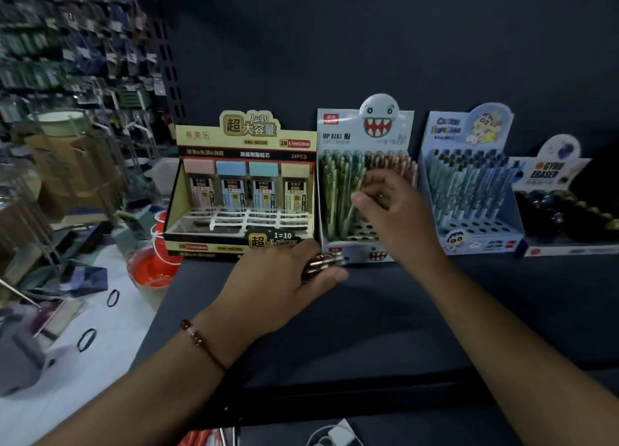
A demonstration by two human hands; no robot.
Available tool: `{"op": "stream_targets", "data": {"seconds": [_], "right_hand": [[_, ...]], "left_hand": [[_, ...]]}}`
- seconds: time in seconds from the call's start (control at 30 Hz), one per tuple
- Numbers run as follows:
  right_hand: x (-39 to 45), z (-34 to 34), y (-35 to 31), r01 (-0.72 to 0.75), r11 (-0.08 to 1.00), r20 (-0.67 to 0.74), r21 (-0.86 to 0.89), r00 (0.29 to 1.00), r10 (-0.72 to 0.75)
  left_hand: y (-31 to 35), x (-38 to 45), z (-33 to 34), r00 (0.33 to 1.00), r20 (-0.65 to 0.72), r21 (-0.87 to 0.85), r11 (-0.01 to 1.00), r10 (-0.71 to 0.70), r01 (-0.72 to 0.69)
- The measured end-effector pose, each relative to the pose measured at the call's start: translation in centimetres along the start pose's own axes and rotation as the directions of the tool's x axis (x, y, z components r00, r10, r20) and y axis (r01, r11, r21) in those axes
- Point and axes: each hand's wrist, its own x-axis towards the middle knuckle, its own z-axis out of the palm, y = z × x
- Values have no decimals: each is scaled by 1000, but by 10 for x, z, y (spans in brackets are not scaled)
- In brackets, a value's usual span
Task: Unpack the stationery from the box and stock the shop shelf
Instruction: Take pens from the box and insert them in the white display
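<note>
On the dark shelf (385, 311) stands a pale blue display box (338, 137) with a toothy monster face, holding upright mechanical pencils, green at the left and brown at the right. My right hand (392, 211) is inside this box and pinches one pencil (353, 208) among the green ones. My left hand (284, 278) rests on the shelf in front of the box and grips a small bundle of brown pencils (325, 263). Several empty holes show in the box's front rows.
A yellow lead-refill display box (241, 187) stands left of the pencil box. To the right are a blue cartoon pencil box (469, 184) and a gyro eraser box (562, 204). An orange basket (154, 261) and clutter lie on the floor at left.
</note>
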Motion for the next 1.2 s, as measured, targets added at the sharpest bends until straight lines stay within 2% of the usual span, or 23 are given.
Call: {"op": "stream_targets", "data": {"seconds": [0.1, 0.23, 0.47, 0.6, 0.63, 0.7, 0.73, 0.8, 0.87, 0.97, 1.13, 1.2], "right_hand": [[1, 2, 0, 2, 999, -3, -35, 1000, -2], [0, 14, 6, 3, 993, 77, -122, 997, 7], [-8, 11, 5, -98, 989, -13, -106, 995, 97], [-46, 1, -20, -136, 986, -42, 95, 989, 140], [-59, -1, -26, -165, 974, -6, 154, 986, 168], [-83, 1, -35, -293, 915, 156, 278, 953, 258], [-91, 3, -36, -369, 862, 232, 347, 925, 302], [-100, 6, -35, -473, 752, 295, 459, 880, 373], [-103, 6, -34, -475, 710, 272, 520, 880, 390], [-104, 6, -33, -432, 722, 208, 540, 900, 383], [-110, 4, -36, -376, 743, 94, 554, 915, 393], [-113, 3, -36, -333, 758, 46, 561, 927, 373]], "left_hand": [[0, 0, 1, 1000, -13, -39, 999, -2, 2], [2, 1, 2, 999, -32, -62, 998, 13, -15], [-3, -1, -1, 996, -88, -90, 996, 6, -14], [-2, -3, -4, 995, -104, -130, 991, 1, -14], [-1, -3, -4, 993, -118, -137, 990, 4, -21], [1, -3, -3, 990, -139, -151, 987, 35, -56], [2, -3, -2, 989, -133, -160, 984, 59, -80], [5, -4, -1, 989, -99, -182, 975, 112, -129], [9, -5, 0, 988, -56, -206, 966, 146, -154], [12, -5, -1, 986, -50, -214, 963, 158, -165], [20, -6, -1, 976, -182, -168, 975, 115, -146], [21, -5, -3, 978, -196, -183, 977, 77, -113]]}}
